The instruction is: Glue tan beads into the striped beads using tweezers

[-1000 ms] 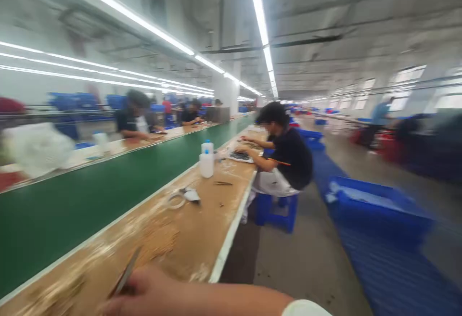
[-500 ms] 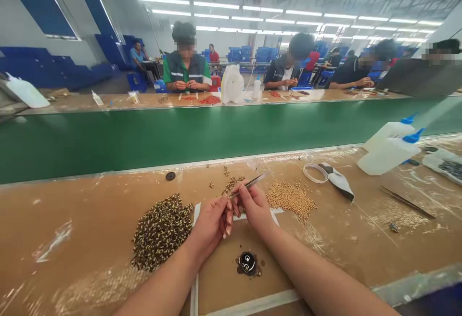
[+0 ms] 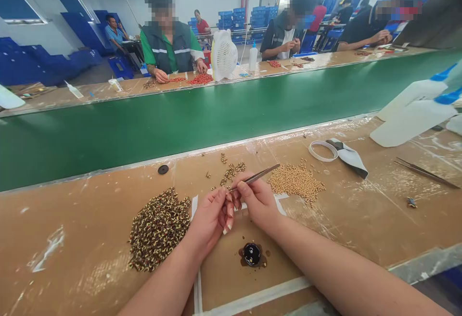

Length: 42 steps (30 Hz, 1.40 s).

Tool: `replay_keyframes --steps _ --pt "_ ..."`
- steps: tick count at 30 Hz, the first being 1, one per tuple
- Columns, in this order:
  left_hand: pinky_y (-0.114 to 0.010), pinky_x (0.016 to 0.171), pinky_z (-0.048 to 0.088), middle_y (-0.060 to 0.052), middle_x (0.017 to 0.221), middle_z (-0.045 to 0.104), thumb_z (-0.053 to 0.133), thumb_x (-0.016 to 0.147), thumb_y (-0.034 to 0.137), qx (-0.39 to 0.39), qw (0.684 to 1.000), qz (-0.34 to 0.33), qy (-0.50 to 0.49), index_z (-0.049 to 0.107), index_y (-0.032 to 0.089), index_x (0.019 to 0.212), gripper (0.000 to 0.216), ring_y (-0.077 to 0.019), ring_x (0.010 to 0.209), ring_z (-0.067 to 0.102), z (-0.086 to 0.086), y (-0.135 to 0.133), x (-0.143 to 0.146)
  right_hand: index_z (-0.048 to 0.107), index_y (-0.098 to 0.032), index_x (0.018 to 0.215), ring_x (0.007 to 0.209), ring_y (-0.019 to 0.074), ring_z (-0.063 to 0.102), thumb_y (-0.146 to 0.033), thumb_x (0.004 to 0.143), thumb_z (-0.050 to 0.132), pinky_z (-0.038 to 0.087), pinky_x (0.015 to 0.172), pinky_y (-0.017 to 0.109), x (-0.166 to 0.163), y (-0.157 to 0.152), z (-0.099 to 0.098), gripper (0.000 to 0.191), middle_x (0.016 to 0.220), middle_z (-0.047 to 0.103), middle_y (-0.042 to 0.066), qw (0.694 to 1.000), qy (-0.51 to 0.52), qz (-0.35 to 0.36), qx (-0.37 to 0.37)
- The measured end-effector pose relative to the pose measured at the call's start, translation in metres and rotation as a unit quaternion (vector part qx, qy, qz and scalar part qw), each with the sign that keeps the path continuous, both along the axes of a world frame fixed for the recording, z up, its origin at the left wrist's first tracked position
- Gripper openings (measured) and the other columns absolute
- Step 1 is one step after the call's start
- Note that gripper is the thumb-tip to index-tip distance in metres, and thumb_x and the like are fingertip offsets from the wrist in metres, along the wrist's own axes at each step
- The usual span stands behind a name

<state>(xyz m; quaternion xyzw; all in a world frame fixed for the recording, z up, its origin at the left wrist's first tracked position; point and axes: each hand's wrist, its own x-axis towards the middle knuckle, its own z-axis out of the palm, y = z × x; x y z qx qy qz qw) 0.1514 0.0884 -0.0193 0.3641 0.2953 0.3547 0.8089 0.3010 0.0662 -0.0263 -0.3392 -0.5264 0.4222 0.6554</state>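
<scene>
Right-hand grip (image 3: 260, 204) clamps metal tweezers (image 3: 262, 173) tight above a brown table (image 3: 94, 210). The tweezers lie across that grip, one end slanting up past the knuckles, the other pointing at the left-hand grip (image 3: 212, 214), whose thumb and fingers curl toward each other; whether they pinch some small thing, I cannot tell from where I stand. A round dish (image 3: 251, 254) of dark liquid sits between the forearms (image 3: 325, 253), dark stains around it. One heap of dark-and-yellow pieces (image 3: 159, 232) lies just beside the left forearm; a tan pile (image 3: 296, 182) lies just beyond the right hand, near a few scattered pieces (image 3: 229, 174). Across the green belt (image 3: 180, 123), a co-worker's hands (image 3: 161, 76) rest beside red pieces (image 3: 201, 79).
</scene>
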Motion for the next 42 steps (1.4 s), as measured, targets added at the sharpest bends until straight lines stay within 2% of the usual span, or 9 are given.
replay_keyframes --steps 4,8,19,33,37,42 --pt "-0.013 0.033 0.038 0.004 0.061 0.062 0.088 0.085 0.059 0.003 1.000 0.002 -0.004 0.065 0.015 0.080 0.051 -0.0047 0.036 0.048 -0.001 -0.001 -0.001 0.069 -0.022 0.099 0.060 0.0128 0.058 -0.047 0.112 0.057 0.048 0.061 0.027 0.004 -0.005 -0.003 0.031 0.075 0.062 -0.001 0.996 -0.064 -0.042 0.042" --pt "-0.012 0.035 0.037 0.004 0.062 0.061 0.089 0.085 0.060 0.019 1.000 0.000 0.007 0.064 0.014 0.076 0.053 -0.0037 0.037 0.048 0.000 -0.001 -0.002 0.069 -0.023 0.097 0.062 0.0149 0.056 -0.050 0.112 0.055 0.047 0.063 0.031 0.003 -0.007 -0.002 0.034 0.075 0.061 0.000 0.995 -0.075 -0.058 0.026" --pt "-0.012 0.034 0.037 0.003 0.064 0.063 0.092 0.081 0.059 0.020 0.999 0.018 0.027 0.068 0.014 0.077 0.052 -0.0033 0.038 0.048 0.000 -0.001 -0.003 0.061 -0.023 0.086 0.060 0.0139 0.053 -0.048 0.113 0.052 0.044 0.063 0.030 0.005 -0.005 0.009 0.038 0.068 0.056 -0.003 0.994 -0.093 -0.049 0.006" --pt "-0.013 0.035 0.036 0.002 0.063 0.064 0.093 0.078 0.062 0.034 0.998 0.012 0.055 0.070 0.013 0.077 0.054 -0.0038 0.038 0.048 0.005 0.001 -0.003 0.059 -0.023 0.083 0.057 0.0132 0.050 -0.059 0.110 0.053 0.042 0.056 0.028 0.009 -0.001 0.015 0.045 0.064 0.053 -0.004 0.996 -0.087 0.006 -0.023" --pt "-0.013 0.035 0.035 0.002 0.064 0.065 0.093 0.078 0.063 0.032 0.997 0.006 0.067 0.070 0.013 0.079 0.055 -0.0041 0.038 0.049 0.003 0.001 -0.004 0.057 -0.023 0.084 0.054 0.0119 0.048 -0.062 0.107 0.057 0.041 0.055 0.027 0.008 0.000 0.013 0.045 0.062 0.052 -0.005 0.997 -0.049 0.018 -0.052" --pt "-0.014 0.034 0.036 0.000 0.067 0.069 0.091 0.079 0.063 0.030 0.998 0.002 0.059 0.071 0.013 0.086 0.055 -0.0060 0.039 0.053 0.001 0.001 -0.004 0.058 -0.022 0.084 0.047 0.0096 0.045 -0.069 0.097 0.070 0.036 0.049 0.024 0.004 0.003 0.014 0.051 0.059 0.051 -0.007 0.993 0.040 0.032 -0.108"
